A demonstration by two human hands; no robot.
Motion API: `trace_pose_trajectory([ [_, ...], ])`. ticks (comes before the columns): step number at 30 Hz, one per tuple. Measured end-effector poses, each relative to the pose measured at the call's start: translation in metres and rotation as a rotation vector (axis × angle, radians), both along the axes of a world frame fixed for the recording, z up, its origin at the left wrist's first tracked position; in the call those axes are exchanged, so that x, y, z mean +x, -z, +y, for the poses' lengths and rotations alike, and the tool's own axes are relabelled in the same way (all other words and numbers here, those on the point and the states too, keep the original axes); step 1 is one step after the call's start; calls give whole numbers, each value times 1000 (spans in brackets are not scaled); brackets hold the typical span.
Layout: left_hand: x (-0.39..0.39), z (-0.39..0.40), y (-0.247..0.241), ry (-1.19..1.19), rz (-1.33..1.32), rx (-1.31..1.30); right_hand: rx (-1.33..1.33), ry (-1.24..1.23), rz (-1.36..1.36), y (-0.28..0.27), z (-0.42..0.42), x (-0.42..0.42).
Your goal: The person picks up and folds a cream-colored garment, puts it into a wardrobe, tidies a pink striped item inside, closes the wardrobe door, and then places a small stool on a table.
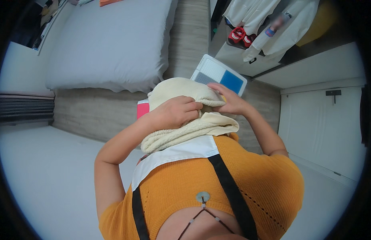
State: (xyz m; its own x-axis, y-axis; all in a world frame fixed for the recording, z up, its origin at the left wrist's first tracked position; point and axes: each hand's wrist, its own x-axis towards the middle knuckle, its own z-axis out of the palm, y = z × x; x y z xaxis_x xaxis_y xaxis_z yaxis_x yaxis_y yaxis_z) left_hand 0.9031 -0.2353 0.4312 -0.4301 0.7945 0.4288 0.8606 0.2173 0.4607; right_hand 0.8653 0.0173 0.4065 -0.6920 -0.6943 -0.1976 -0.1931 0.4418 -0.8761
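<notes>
A cream fleecy cloth (176, 87), perhaps a garment or blanket, is bunched and folded in front of my chest. My left hand (181, 111) lies over its middle with the fingers curled into the fabric. On the other side, my right hand (232, 99) holds the far right edge, thumb and fingers around it. A thick folded layer of the same fabric rests against my white apron (188, 147), below both hands. Whether the upper and lower parts are one piece I cannot tell. My right fingertips are partly hidden by the cloth.
A lidded box with white, grey and blue panels (233, 82) stands on the wood-look floor beyond my right hand. Something pink (142, 110) shows beside the cloth. A bed with a pale sheet (113, 45) is ahead left. White clothes (263, 18) hang at right, near a white door (320, 120).
</notes>
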Motion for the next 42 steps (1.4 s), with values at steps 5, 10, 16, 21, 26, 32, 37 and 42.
trace_pose_trajectory([
  [5, -6, 1, -13, 103, 111, -205, -311, 194, -534, 21, 21, 8],
  [10, -10, 5, -14, 135, 98, -233, 59, 156, -42, 18, 10, 21],
  [16, -8, 5, -17, 128, 101, -182, 229, 312, 373, 54, 14, 25],
  [21, -7, 3, -15, 122, 94, -159, -88, 669, 500, 30, 30, 15],
  [26, 0, 5, -13, -96, -440, 22, 53, 435, 584, 44, 49, 38],
  [32, -3, -1, 21, -12, -489, -58, 159, 336, 611, 59, 56, 64],
  [37, -5, 1, 24, 32, -506, -112, 380, 178, 516, 48, 47, 61],
  [42, -3, -4, 24, -4, -505, -91, 376, 164, 199, 36, 47, 69],
])
